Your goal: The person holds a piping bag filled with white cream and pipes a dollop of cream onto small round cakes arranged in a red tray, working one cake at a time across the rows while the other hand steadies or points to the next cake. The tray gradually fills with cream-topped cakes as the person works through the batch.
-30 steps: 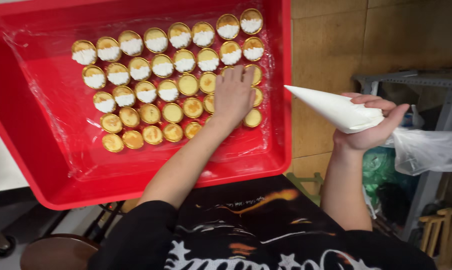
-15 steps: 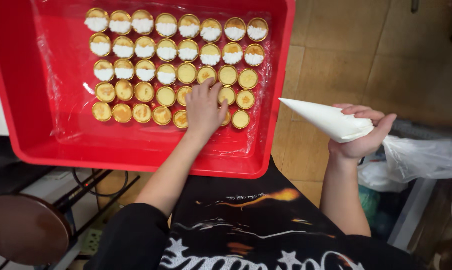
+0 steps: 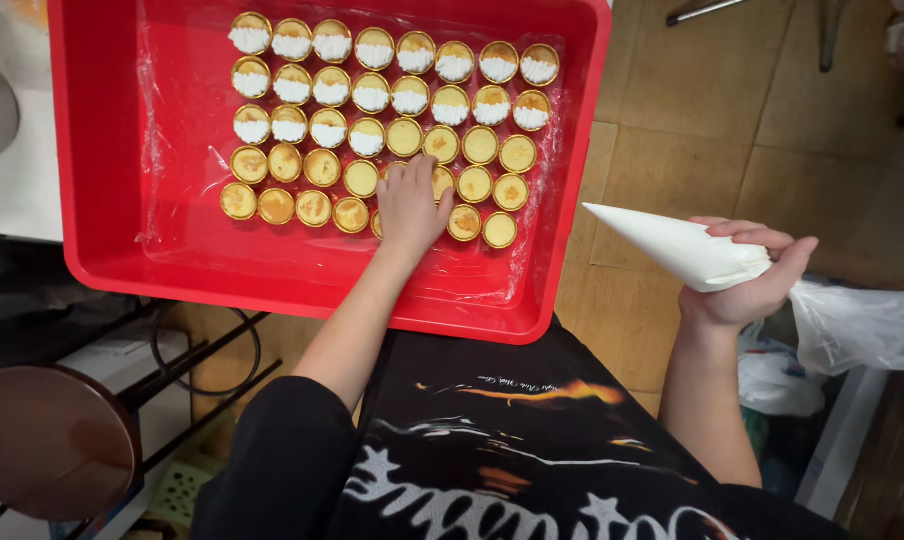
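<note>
The far rows of small tarts (image 3: 392,95) in the red tray (image 3: 112,240) carry white cream — the near rows stay bare. The left hand (image 3: 410,205) rests flat on bare tarts; the right hand (image 3: 750,270) grips a piping bag (image 3: 672,245), off to the right of the tray.

A large red rectangular plastic crate (image 3: 102,240), lined with clear plastic film (image 3: 182,215), carries rows of small round tarts in gold foil cups (image 3: 322,165). The farther rows are topped with white cream; the nearer rows are plain. Below lies a wooden floor (image 3: 712,110).
</note>
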